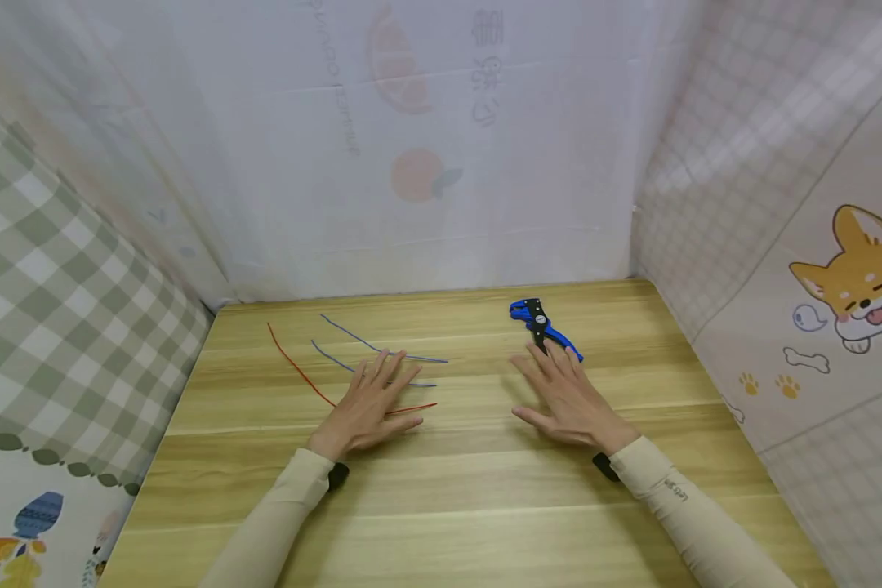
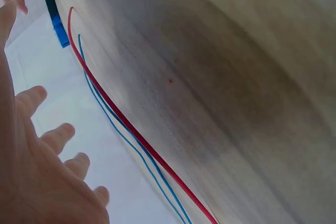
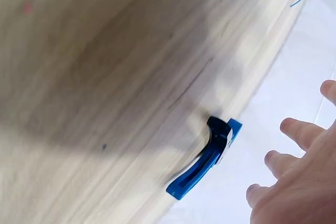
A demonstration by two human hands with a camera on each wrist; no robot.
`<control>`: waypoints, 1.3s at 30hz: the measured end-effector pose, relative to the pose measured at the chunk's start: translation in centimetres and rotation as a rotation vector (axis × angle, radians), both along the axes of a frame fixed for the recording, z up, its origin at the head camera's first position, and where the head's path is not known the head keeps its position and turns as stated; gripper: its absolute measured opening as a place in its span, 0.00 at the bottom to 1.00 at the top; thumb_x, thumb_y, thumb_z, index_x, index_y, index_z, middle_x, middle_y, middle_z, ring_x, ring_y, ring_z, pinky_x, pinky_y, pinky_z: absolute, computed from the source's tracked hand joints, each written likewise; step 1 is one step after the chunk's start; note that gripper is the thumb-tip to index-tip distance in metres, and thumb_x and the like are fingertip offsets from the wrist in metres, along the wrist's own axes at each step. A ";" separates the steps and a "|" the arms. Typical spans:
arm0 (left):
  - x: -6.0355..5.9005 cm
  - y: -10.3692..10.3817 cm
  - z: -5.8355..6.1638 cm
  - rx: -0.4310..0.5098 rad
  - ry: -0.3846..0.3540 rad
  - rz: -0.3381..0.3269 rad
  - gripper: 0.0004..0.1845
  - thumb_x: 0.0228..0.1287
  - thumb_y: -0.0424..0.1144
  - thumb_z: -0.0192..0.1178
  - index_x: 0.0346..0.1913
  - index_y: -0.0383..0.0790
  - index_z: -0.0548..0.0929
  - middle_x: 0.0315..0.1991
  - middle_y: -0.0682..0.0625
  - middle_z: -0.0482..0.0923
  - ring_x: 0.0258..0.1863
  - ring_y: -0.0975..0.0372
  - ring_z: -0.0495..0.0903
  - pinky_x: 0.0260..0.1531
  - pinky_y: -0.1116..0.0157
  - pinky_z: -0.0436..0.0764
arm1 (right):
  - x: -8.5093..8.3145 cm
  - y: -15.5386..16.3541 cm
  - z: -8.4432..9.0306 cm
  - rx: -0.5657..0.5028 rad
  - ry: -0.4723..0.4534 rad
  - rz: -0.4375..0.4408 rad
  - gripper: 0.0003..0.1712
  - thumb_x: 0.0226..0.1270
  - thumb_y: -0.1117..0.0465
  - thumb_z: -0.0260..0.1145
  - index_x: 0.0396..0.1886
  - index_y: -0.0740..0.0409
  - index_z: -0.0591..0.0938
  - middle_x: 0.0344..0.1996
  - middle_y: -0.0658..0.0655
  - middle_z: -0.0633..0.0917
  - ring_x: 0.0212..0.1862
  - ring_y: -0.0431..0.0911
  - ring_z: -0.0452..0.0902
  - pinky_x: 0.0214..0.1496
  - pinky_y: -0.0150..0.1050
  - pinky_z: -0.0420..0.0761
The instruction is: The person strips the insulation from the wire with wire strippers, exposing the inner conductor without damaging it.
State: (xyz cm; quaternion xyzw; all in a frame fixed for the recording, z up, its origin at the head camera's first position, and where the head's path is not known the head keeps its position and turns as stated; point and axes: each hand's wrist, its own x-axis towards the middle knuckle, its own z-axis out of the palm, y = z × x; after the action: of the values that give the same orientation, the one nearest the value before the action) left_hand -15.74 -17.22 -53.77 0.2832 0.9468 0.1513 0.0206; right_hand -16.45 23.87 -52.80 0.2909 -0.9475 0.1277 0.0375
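Head view gives me the whole layout, which neither wrist camera does: a wooden desk (image 1: 485, 490) with both hands resting palm-down on it. My left hand (image 1: 371, 408) has its fingers spread wide and straight, lying across the near end of a red wire (image 1: 297, 369) and close to two blue wires (image 1: 382, 349) that fan away toward the back left. My right hand (image 1: 569, 400) is likewise flat, fingers splayed, holding nothing; its fingertips reach the near handle of a blue wire stripper (image 1: 542, 325), though I cannot tell whether they actually touch it. The tool lies flat toward the back of the desk, black head pointing away.

Left wrist view: tilted and close. The red wire (image 2: 131, 127) runs in a long curve with the blue wires (image 2: 123, 135) just beside it, nearly parallel. Fingers (image 2: 58, 137) are straight and apart, gripping nothing. The stripper (image 2: 52, 11) shows as a blue-black sliver at the top.

Right wrist view: the stripper (image 3: 207, 161) appears side-on, curved blue handles, dark head. Fingers (image 3: 299, 129) are relaxed and open, apart from the tool in this view.
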 end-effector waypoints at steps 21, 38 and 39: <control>-2.7 -0.3 0.1 0.059 0.002 0.033 0.43 0.84 0.65 0.60 0.91 0.49 0.64 0.92 0.38 0.57 0.92 0.37 0.54 0.91 0.33 0.51 | -2.6 2.8 0.3 -0.037 -0.060 -0.131 0.51 0.83 0.36 0.67 0.94 0.50 0.60 0.91 0.70 0.58 0.91 0.77 0.48 0.88 0.81 0.47; -4.6 0.2 -0.4 0.157 -0.096 0.061 0.41 0.86 0.61 0.59 0.91 0.47 0.63 0.92 0.37 0.57 0.93 0.38 0.51 0.91 0.32 0.47 | -5.5 3.4 0.0 -0.148 -0.207 -0.202 0.55 0.83 0.36 0.67 0.94 0.57 0.55 0.89 0.76 0.58 0.89 0.82 0.46 0.88 0.82 0.44; -4.8 0.2 -0.4 0.160 -0.098 0.061 0.41 0.86 0.61 0.60 0.91 0.47 0.63 0.92 0.37 0.57 0.93 0.38 0.51 0.91 0.32 0.47 | -5.6 3.5 0.0 -0.150 -0.216 -0.205 0.55 0.83 0.36 0.67 0.94 0.57 0.55 0.89 0.76 0.58 0.89 0.81 0.46 0.88 0.82 0.44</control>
State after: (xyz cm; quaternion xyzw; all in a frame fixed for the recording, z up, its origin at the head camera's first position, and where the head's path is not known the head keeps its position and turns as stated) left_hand -20.54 -16.99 -54.21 0.2471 0.9378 0.2406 0.0398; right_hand -22.05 27.35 -52.80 0.1739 -0.9585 0.2240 -0.0301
